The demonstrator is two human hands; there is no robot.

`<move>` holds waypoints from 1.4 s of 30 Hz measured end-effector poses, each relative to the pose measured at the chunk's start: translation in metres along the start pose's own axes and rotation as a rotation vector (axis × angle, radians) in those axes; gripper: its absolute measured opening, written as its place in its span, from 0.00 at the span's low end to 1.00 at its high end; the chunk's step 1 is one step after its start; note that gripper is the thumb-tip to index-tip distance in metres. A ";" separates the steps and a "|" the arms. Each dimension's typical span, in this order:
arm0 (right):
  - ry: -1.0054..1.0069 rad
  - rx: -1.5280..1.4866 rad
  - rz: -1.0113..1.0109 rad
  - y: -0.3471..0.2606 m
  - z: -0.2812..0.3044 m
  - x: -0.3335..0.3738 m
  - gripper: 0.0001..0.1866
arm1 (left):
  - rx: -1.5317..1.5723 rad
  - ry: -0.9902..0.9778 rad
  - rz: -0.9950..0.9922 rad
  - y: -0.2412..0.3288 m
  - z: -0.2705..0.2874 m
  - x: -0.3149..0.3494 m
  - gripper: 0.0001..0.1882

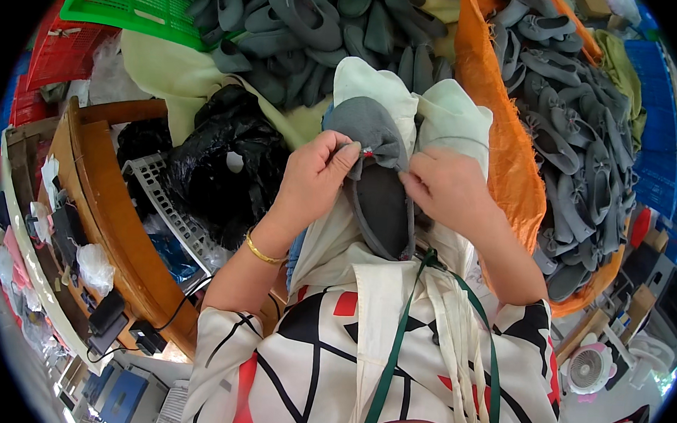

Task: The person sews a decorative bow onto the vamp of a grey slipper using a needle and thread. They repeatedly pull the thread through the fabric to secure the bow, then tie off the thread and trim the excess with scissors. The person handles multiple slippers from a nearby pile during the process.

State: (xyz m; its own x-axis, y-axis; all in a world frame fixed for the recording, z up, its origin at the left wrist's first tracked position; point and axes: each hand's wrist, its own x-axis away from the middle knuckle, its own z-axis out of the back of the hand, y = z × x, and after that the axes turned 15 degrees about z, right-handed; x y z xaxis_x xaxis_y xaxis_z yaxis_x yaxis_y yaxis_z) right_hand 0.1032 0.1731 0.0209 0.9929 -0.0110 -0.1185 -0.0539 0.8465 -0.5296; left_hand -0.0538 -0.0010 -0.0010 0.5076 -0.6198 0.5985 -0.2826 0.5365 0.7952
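Note:
A dark grey fabric slip-on shoe (367, 124) lies over my lap, toe pointing away from me and its opening facing up. A gathered bow with a small red spot sits on its upper. My left hand (317, 175) pinches the shoe at this bow between thumb and fingers. On the other side of the opening, my right hand (450, 186) is closed with its fingertips against the shoe's edge. Whatever lies between those fingertips is too small or hidden to make out. Pale cloth (454, 114) covers my knees under the shoe.
Grey shoes (308, 16) are heaped ahead, beside a green basket (134, 1). An orange sack (504, 160) full of bowed shoes stands at right. Left are a black plastic bag (229, 158), a white crate (172, 209) and a wooden drawer (121, 221). A small fan (588, 369) stands lower right.

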 end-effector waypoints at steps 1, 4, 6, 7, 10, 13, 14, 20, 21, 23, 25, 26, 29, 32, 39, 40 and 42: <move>0.017 0.070 0.005 0.003 0.004 0.001 0.10 | 0.068 -0.015 0.067 0.001 0.000 0.000 0.11; 0.251 0.255 -0.083 0.021 0.005 -0.002 0.08 | 0.163 -0.035 0.150 0.004 0.001 0.000 0.12; 0.578 -0.116 -0.193 0.022 -0.002 -0.011 0.10 | 0.167 -0.027 0.136 0.005 -0.001 -0.001 0.12; 0.768 -0.483 -0.277 0.017 -0.009 -0.018 0.11 | 0.156 -0.011 0.113 0.005 -0.003 -0.002 0.12; 1.100 -1.525 -0.417 -0.003 -0.021 -0.036 0.17 | 0.134 0.023 0.084 0.005 -0.006 -0.004 0.12; 1.121 -2.073 -0.582 -0.019 -0.024 -0.040 0.22 | 0.121 0.045 0.072 -0.001 -0.005 -0.007 0.12; 1.098 -2.139 -0.574 -0.017 -0.026 -0.034 0.22 | 0.119 0.051 0.067 -0.004 -0.004 -0.009 0.12; 1.033 -2.204 -0.519 -0.017 -0.020 0.024 0.22 | 0.197 0.059 0.095 -0.011 0.008 -0.013 0.10; 1.063 -2.254 -0.545 -0.011 -0.030 0.031 0.21 | 0.142 0.090 0.052 -0.013 0.005 -0.015 0.10; 1.114 -2.268 -0.498 -0.011 -0.030 0.029 0.21 | 0.011 0.148 -0.025 -0.015 -0.001 -0.016 0.10; 1.097 -1.911 -0.396 -0.015 -0.023 0.022 0.21 | -0.126 0.172 -0.106 -0.009 -0.002 -0.012 0.08; 1.081 -1.726 -0.345 -0.018 -0.018 0.019 0.21 | -0.191 0.182 -0.153 -0.003 -0.004 -0.012 0.08; 0.983 -0.854 -0.157 -0.028 -0.006 0.025 0.10 | -0.562 0.488 -0.606 0.006 -0.010 -0.010 0.05; 0.774 -0.256 -0.003 -0.024 0.007 0.057 0.03 | -0.660 0.327 -0.651 0.009 -0.009 -0.006 0.05; 0.312 -0.022 -0.216 -0.006 0.008 0.138 0.02 | -0.755 0.206 -0.355 0.035 -0.010 -0.002 0.16; 0.296 -0.054 -0.276 -0.006 0.007 0.136 0.03 | -0.864 0.239 -0.322 0.041 -0.014 -0.001 0.18; 0.425 -0.213 -0.435 -0.008 0.011 0.126 0.04 | -0.996 0.314 -0.292 0.046 -0.021 -0.003 0.21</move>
State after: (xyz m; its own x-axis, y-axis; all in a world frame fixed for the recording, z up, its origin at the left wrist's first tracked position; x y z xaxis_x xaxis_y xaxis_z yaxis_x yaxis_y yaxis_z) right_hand 0.2295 0.1705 0.0196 0.8026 -0.5763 -0.1540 0.2812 0.5932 -0.7544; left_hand -0.0506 0.0375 0.0319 0.6740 -0.7005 0.2344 0.5989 0.7040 0.3817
